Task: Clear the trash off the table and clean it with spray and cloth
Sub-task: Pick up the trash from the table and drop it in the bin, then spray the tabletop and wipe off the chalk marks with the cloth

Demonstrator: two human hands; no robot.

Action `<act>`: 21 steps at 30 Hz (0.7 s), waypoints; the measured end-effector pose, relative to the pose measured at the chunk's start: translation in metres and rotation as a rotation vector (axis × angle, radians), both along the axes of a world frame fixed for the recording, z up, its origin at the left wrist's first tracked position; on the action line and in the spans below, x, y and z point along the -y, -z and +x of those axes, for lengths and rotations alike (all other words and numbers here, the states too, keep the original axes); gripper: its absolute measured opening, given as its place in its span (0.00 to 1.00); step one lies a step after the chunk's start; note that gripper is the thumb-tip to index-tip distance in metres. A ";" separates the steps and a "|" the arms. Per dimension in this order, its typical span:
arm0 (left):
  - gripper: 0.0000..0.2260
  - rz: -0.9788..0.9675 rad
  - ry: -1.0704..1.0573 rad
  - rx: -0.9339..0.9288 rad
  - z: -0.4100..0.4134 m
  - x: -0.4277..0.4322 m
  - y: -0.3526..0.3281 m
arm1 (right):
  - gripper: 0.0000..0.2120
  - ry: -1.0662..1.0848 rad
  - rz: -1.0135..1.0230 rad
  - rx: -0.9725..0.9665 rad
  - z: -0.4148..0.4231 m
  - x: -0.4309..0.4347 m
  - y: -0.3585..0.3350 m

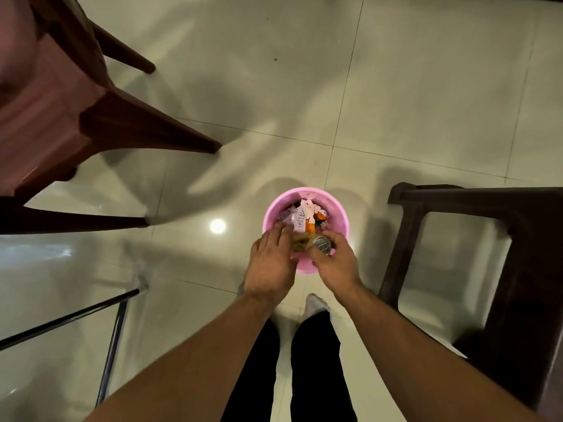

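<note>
gripping: my right hand (333, 263) is clenched round a metal can (322, 245) — fingers and thumb wrap its side, and its silver top faces up toward me.
can's place: held just over the near rim of the pink bin (338, 214), not yet let go.
left hand: my left hand (271, 260) is just beside the right one, fingers stretched out and relaxed over the bin's near-left edge, grasping nothing that i can see.
wrapper: a yellowish wrapper (300, 242) sits between my two hands, right against the can; it is blurred, and i cannot tell whether my left fingertips touch it.
bin contents: crumpled white paper (300, 219) and an orange packet (310, 228) lie on top of other scraps too small to make out.
bin's place: it stands on the pale tiled floor (304, 86), straight ahead of my feet.
me: black trousers (316, 360) and one white sock (316, 304) show between my forearms.
left side: a glass table (45, 269) on a dark metal frame at lower left; a reddish-brown chair (61, 102) at upper left.
right side: a dark wooden chair (518, 239) — near the bin but apart from it.
floor mark: a bright round light reflection (217, 226) just left of the bin.
</note>
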State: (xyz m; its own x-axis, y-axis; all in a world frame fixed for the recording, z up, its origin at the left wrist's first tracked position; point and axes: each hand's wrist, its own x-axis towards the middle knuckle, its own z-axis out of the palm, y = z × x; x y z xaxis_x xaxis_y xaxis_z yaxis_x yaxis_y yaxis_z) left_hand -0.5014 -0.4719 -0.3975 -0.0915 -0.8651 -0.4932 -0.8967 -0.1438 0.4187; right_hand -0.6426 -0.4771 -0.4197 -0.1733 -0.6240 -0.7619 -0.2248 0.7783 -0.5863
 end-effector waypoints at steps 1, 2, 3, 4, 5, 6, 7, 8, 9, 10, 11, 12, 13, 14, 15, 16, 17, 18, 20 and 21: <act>0.30 -0.007 -0.008 0.009 0.001 0.000 0.000 | 0.20 -0.017 -0.017 -0.054 -0.001 0.001 0.001; 0.30 -0.003 -0.002 0.016 0.005 -0.001 0.000 | 0.24 -0.044 -0.023 -0.063 0.000 0.000 0.002; 0.30 0.005 0.006 0.020 0.009 -0.002 -0.001 | 0.28 -0.074 -0.021 -0.043 0.000 -0.001 0.001; 0.29 0.014 0.011 0.027 0.014 -0.004 -0.004 | 0.31 -0.102 -0.015 -0.020 0.002 -0.003 -0.001; 0.29 0.029 0.005 0.034 0.019 -0.007 -0.006 | 0.33 -0.121 -0.004 -0.008 0.003 -0.006 -0.004; 0.29 0.044 -0.010 0.045 0.023 -0.011 -0.010 | 0.32 -0.129 0.018 -0.018 0.005 -0.010 -0.008; 0.30 0.053 -0.018 0.049 0.028 -0.014 -0.017 | 0.31 -0.122 0.046 -0.041 0.006 -0.013 -0.015; 0.30 0.061 -0.024 0.051 0.032 -0.016 -0.023 | 0.30 -0.121 0.076 -0.062 0.008 -0.017 -0.021; 0.30 0.066 -0.019 0.050 0.036 -0.017 -0.034 | 0.28 -0.126 0.087 -0.091 0.009 -0.020 -0.032; 0.29 0.069 -0.007 0.050 0.038 -0.017 -0.045 | 0.27 -0.170 0.084 -0.122 0.010 -0.024 -0.042; 0.29 0.069 -0.003 0.055 0.040 -0.015 -0.051 | 0.27 -0.232 0.070 -0.157 0.011 -0.025 -0.049; 0.29 0.063 0.007 0.062 0.042 -0.016 -0.066 | 0.26 -0.290 0.049 -0.195 0.012 -0.030 -0.064; 0.29 0.053 0.010 0.068 0.043 -0.014 -0.078 | 0.25 -0.348 0.025 -0.229 0.012 -0.031 -0.076; 0.30 0.059 0.030 0.075 0.044 -0.020 -0.097 | 0.25 -0.394 0.012 -0.258 0.011 -0.040 -0.096; 0.30 0.057 0.049 0.074 0.043 -0.023 -0.112 | 0.25 -0.449 -0.006 -0.292 0.010 -0.045 -0.113; 0.31 0.055 0.070 0.074 0.044 -0.027 -0.127 | 0.26 -0.502 -0.020 -0.326 0.010 -0.051 -0.131; 0.31 0.047 0.100 0.076 0.043 -0.033 -0.148 | 0.27 -0.540 -0.037 -0.361 0.008 -0.059 -0.153; 0.32 0.038 0.123 0.071 0.041 -0.037 -0.164 | 0.28 -0.567 -0.059 -0.384 0.007 -0.062 -0.173; 0.32 0.015 0.168 0.052 0.036 -0.048 -0.200 | 0.30 -0.591 -0.101 -0.419 0.006 -0.076 -0.216; 0.32 0.006 0.182 0.042 0.033 -0.052 -0.216 | 0.31 -0.582 -0.127 -0.428 0.006 -0.084 -0.233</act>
State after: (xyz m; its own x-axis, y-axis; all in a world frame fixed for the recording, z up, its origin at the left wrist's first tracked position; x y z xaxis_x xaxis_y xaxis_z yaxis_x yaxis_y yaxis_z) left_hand -0.4685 -0.4196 -0.1819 -0.2256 -0.8331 -0.5050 -0.9250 0.0205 0.3795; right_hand -0.6361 -0.3935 -0.1866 -0.0531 -0.7848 -0.6175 -0.8109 0.3947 -0.4319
